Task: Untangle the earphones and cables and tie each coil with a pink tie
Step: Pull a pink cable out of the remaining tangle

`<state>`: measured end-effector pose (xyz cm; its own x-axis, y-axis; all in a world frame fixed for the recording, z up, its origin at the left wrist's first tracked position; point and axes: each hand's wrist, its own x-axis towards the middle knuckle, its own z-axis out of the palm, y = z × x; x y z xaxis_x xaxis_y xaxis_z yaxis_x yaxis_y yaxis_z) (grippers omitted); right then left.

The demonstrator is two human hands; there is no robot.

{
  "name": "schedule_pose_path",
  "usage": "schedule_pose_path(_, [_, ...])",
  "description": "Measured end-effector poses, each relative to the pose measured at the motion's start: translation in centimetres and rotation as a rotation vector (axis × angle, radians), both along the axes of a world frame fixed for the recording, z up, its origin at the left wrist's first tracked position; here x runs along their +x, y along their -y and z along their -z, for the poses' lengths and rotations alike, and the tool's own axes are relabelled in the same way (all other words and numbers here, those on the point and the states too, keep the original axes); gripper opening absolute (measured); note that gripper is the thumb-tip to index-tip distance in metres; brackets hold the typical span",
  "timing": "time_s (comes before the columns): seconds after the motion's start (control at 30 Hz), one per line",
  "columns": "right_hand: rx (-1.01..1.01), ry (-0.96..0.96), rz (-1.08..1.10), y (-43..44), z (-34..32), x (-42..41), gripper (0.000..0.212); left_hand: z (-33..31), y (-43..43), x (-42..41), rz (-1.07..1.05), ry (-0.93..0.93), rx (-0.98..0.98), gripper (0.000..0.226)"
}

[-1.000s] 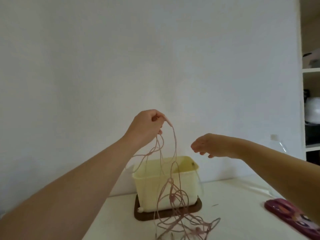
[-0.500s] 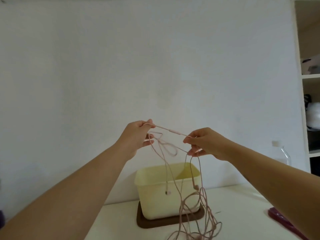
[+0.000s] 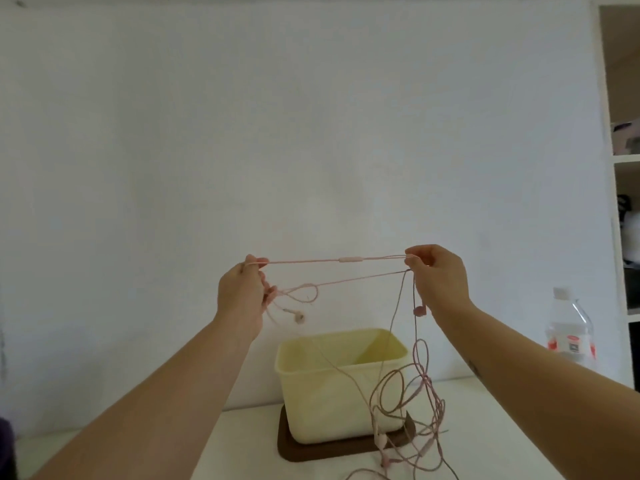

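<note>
A pink earphone cable (image 3: pixel 349 260) with an inline remote is stretched level between both hands, raised in front of the wall. My left hand (image 3: pixel 240 299) pinches one end; a small loop and an earbud (image 3: pixel 298 317) dangle just right of it. My right hand (image 3: pixel 440 277) pinches the other end, and a second earbud (image 3: pixel 419 310) hangs below it. From the right hand, more pink strands drop into a loose tangle (image 3: pixel 412 427) lying on the white table in front of the tub. No pink tie is visible.
A pale yellow plastic tub (image 3: pixel 322 386) stands on a dark brown lid (image 3: pixel 311 452) on the table by the wall. A clear plastic bottle (image 3: pixel 571 330) stands at the right. White shelves (image 3: pixel 623 161) fill the far right edge.
My right hand reached in and took hold of the cable. Both hands then drew apart, pulling the remote section taut and level, and the tangle lifted partly off the table.
</note>
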<state>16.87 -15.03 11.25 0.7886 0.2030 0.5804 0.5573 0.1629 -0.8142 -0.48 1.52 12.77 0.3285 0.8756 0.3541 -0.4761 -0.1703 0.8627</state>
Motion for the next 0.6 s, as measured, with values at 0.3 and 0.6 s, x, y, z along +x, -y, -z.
schedule_pose_path(0.3, [-0.602,0.346,0.202,1.6,0.7,3.4,0.02,0.7,-4.0,-4.1,-0.731,-0.922,1.423,0.021])
schedule_pose_path(0.6, [-0.868,0.433,0.294,-0.6,3.5,4.0,0.025,0.8,-2.6,-2.4,0.273,0.17,-0.34,0.038])
